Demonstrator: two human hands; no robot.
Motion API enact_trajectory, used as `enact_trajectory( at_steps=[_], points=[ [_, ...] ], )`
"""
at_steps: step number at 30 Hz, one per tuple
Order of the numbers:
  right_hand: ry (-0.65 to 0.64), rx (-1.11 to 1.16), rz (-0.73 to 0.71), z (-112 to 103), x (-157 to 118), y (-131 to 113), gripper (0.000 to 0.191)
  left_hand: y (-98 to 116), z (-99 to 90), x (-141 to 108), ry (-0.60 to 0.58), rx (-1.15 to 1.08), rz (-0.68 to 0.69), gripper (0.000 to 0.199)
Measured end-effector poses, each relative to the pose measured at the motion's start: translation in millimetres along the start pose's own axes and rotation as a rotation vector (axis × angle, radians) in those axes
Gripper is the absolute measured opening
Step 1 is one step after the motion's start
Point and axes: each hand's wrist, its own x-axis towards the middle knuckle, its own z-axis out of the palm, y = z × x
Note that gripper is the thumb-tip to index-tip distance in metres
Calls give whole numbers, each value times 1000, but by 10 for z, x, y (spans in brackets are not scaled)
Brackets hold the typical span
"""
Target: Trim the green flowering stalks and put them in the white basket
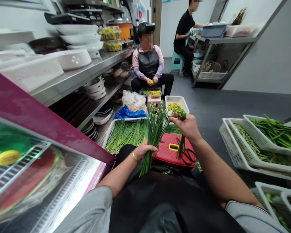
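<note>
My left hand [146, 149] is wrapped round a bunch of flowering chives [156, 126], long green stems with pale buds at the top, held upright above my lap. A smaller bunch of chive stems [181, 144] hangs from my right hand [187, 125], its buds [180, 113] showing above the fingers. The fingertips of my right hand are pinched close to the left bunch's heads. Below the right hand, black-handled scissors [188, 155] lie on a red quilted box [166, 145]. Behind my left hand, a white basket [109, 136] holds many more chive stems [127, 134].
A person [147, 61] sits ahead with yellow flowers near a white basket [177, 98]. Another person [184, 32] sits farther back. Baskets of green beans [259, 145] stand on the right. A metal shelf [99, 64] and a glass-fronted fridge [50, 155] flank my left.
</note>
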Motion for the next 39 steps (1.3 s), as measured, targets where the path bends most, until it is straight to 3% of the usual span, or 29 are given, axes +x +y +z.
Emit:
enact_trajectory(
  at_steps=[3,7,9,12,15,18,20,22,25,28,30,31,33,36,39],
  points=[
    [69,86,36,-134,61,-65,27,-6,-5,-19,-1,35,4,53],
    [199,401,180,-396,115,-6,35,8,-19,-61,-12,39,7,46],
    [165,511,279,-466,114,72,38,26,-16,-82,-38,28,8,44],
    [-17,604,414,-393,54,138,44,51,16,-103,-72,7,0,41],
    [-134,683,416,-181,-33,65,47,52,63,-109,-121,18,-21,40],
    [-102,705,346,-38,-32,-91,39,37,97,-116,-170,43,-48,42],
    [-24,708,300,-102,68,-191,36,33,98,-133,-180,46,-63,43],
    [123,712,245,-356,233,-273,30,42,76,-161,-167,38,-76,43],
    [499,718,123,-1028,450,-378,25,81,12,-204,-114,15,-66,41],
    [593,653,-49,-1658,455,-456,40,133,-49,-208,-48,-8,-15,38],
    [535,592,-152,-1818,365,-461,43,169,-63,-180,6,-25,20,37],
    [483,581,-150,-1795,312,-444,45,185,-62,-159,33,-34,31,38],
    [357,604,-12,-1569,218,-382,47,212,-43,-115,80,-38,41,39],
    [170,645,248,-996,133,-257,42,232,5,-71,114,-7,34,41],
    [19,609,330,-510,105,-158,47,225,49,-62,109,10,14,42]
  ],
)
